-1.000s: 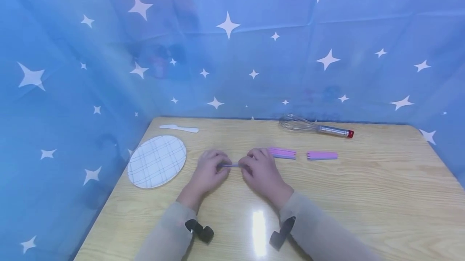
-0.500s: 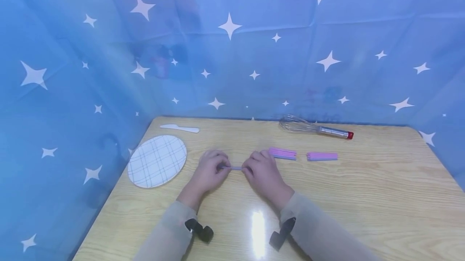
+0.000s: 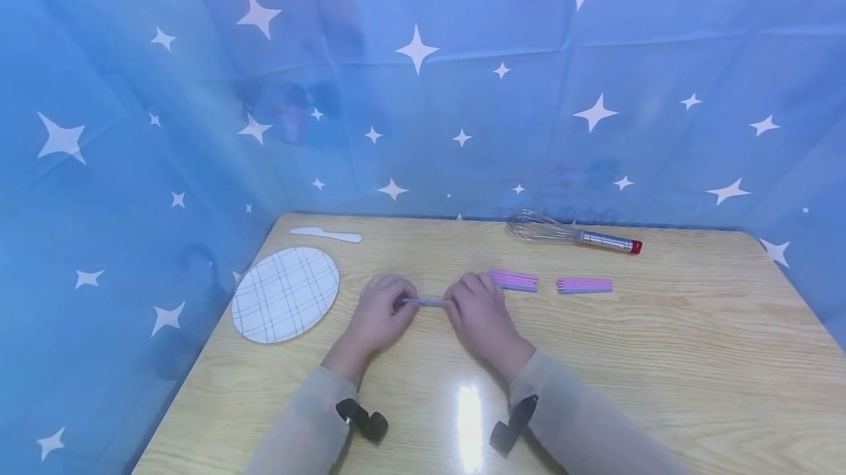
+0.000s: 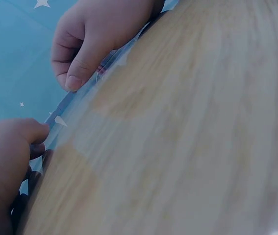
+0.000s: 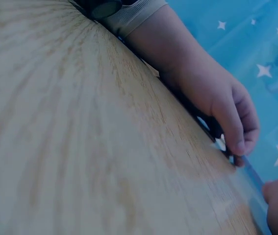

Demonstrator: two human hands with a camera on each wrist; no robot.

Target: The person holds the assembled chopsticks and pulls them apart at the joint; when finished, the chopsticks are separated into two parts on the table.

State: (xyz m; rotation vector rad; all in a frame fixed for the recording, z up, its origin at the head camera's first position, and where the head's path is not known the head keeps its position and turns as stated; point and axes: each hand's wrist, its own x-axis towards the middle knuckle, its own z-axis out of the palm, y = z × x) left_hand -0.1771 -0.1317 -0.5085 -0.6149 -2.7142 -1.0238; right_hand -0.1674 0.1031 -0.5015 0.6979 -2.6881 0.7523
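Between my two hands stretches a thin bluish-purple stick (image 3: 431, 302), lying level just over the wooden table. My left hand (image 3: 383, 310) pinches its left end, and my right hand (image 3: 481, 313) pinches the right end with thumb and fingers. In the left wrist view the right hand (image 4: 92, 46) has its thumb down on the stick (image 4: 60, 106). Fingertips of the left hand (image 5: 214, 98) grip it in the right wrist view. Both ends are hidden in the fingers. Beside the right hand lies a row of pink and purple sticks (image 3: 515, 281).
A second row of pink and purple sticks (image 3: 584, 285) lies further right. Behind it is a wire whisk (image 3: 573, 233) with a red-tipped handle. To the left are an oval checked plate (image 3: 286, 295) and a white plastic knife (image 3: 327, 233). A starry blue curtain (image 3: 429, 115) hangs behind the table.
My right hand has shifted slightly to the right, so more of the stick shows between the hands. The left hand has hardly moved.
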